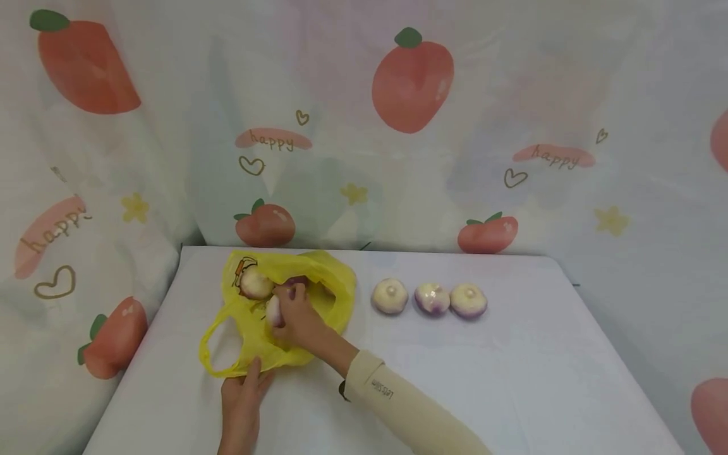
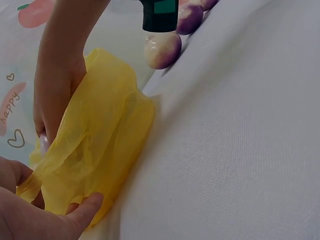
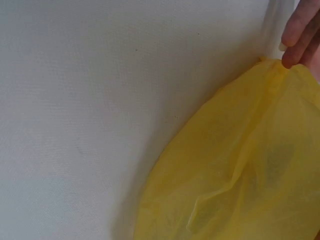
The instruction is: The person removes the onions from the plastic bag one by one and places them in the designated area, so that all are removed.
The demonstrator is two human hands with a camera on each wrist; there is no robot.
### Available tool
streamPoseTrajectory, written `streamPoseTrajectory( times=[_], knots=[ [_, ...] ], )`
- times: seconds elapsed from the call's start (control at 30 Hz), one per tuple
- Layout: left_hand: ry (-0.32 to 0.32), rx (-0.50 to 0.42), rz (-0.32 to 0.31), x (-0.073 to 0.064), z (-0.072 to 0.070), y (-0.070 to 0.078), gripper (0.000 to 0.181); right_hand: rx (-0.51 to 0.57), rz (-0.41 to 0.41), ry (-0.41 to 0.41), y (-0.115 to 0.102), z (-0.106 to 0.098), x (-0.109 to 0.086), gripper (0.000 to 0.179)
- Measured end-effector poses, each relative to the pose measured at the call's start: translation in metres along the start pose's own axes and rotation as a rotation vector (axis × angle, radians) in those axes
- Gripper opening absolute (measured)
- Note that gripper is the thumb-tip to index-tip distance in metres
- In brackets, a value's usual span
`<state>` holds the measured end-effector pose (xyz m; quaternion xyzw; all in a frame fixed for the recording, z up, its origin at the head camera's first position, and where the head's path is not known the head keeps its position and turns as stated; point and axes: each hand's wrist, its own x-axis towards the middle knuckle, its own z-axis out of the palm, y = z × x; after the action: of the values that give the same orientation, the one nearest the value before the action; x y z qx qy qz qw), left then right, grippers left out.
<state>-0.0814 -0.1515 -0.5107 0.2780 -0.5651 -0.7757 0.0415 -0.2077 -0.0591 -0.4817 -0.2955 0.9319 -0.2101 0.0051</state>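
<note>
A yellow plastic bag (image 1: 341, 278) lies with its mouth spread at the left of the table. My right hand (image 1: 301, 325) reaches into the mouth and grips a white and purple turnip (image 1: 274, 311). Just beyond the fingers, a darker purple turnip (image 1: 296, 282) shows partly behind the hand. Another pale turnip (image 1: 256, 282) sits at the bag's left side, by the printed drawing. At the near edge, my left hand (image 1: 241, 398) pinches the plastic, its thumb (image 2: 87, 212) against the outside in the left wrist view. The bag's inside is mostly hidden.
To the right of the bag, three turnips stand in a row: a left one (image 1: 390, 296), a middle one (image 1: 432, 299) and a right one (image 1: 469, 301). They rest on the white table (image 1: 455, 373). A fruit-printed curtain (image 1: 398, 177) hangs behind.
</note>
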Motion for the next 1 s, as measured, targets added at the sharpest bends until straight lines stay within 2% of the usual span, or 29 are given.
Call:
streamPoseTrajectory(
  times=[0.3, 0.47, 0.63, 0.87, 1.0],
  knots=[
    [-0.005, 0.000, -0.017, 0.002, -0.001, 0.001, 0.063, 0.213, 0.001, 0.093, 0.003, -0.030, -0.016, 0.073],
    [0.006, 0.039, -0.026, 0.001, -0.003, 0.001, 0.062, 0.352, 0.043, 0.105, 0.013, -0.044, -0.034, 0.075],
    [0.021, 0.066, -0.046, 0.003, -0.005, -0.001, 0.064, 0.472, 0.052, 0.146, 0.027, -0.049, -0.051, 0.081],
    [0.069, 0.109, -0.050, 0.008, -0.005, -0.005, 0.059, 0.547, 0.040, 0.218, 0.046, -0.056, -0.067, 0.084],
    [0.053, 0.121, -0.045, 0.010, -0.007, -0.004, 0.061, 0.631, 0.033, 0.292, 0.052, -0.063, -0.074, 0.082]
  ],
)
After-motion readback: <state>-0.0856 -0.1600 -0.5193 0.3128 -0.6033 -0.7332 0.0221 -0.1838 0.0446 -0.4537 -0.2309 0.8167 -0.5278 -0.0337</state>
